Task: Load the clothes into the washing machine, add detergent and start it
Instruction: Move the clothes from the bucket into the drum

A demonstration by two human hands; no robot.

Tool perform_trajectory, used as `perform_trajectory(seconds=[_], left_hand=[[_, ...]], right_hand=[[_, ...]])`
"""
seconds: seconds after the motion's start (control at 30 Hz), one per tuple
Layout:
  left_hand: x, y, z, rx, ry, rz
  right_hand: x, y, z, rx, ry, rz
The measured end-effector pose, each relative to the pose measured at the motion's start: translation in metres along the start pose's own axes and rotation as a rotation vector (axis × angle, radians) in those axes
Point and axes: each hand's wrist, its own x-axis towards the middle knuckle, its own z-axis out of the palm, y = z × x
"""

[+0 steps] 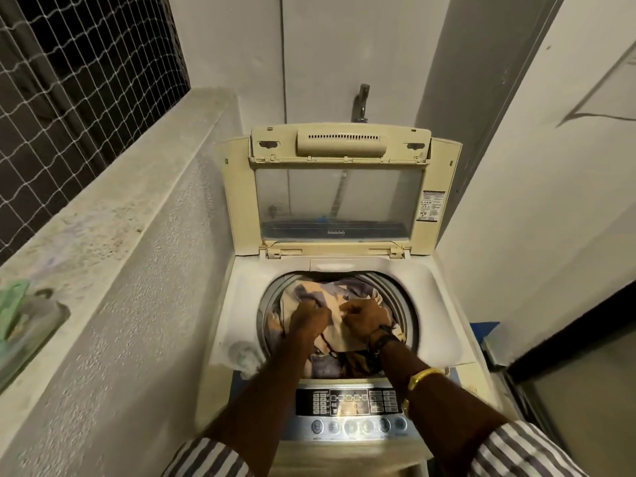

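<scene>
A cream top-loading washing machine point(241, 297) stands in front of me with its lid point(339, 204) raised upright. The round drum holds a heap of patterned clothes point(339, 294) in beige, grey and brown. My left hand point(308, 318) and my right hand point(364, 316) are both down in the drum, fingers curled into the top cloth. The control panel point(347, 406) with its row of round buttons lies under my forearms at the near edge. I see no detergent container that I can name.
A rough concrete parapet point(113, 218) runs along the left, with netting point(75, 80) above it and a blurred green and clear plastic thing point(20, 321) on its ledge. A tap point(361, 101) sticks out of the wall behind the machine. White walls close in on the right.
</scene>
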Motion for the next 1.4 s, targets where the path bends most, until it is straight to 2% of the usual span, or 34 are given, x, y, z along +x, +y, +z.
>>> perform_trajectory(seconds=[0.2,0.63,0.73,0.93,1.4], left_hand=[[-0.014,0.01,-0.007,-0.079,0.102,0.115],[-0.049,0.023,0.03,-0.218,-0.044,0.284],[-0.034,0.018,0.061,-0.244,-0.12,0.319],[-0.1,0.045,0.07,-0.291,-0.202,0.412],[-0.2,0.064,0.18,-0.34,-0.354,0.424]], right_hand=[[-0.005,-0.001,-0.007,0.097,0.083,-0.002],[-0.069,0.007,-0.035,0.362,0.461,-0.122],[-0.081,0.019,-0.046,0.356,0.497,-0.108],[-0.1,0.047,-0.073,0.377,0.562,-0.06],[-0.169,0.16,-0.149,0.416,0.637,0.034]])
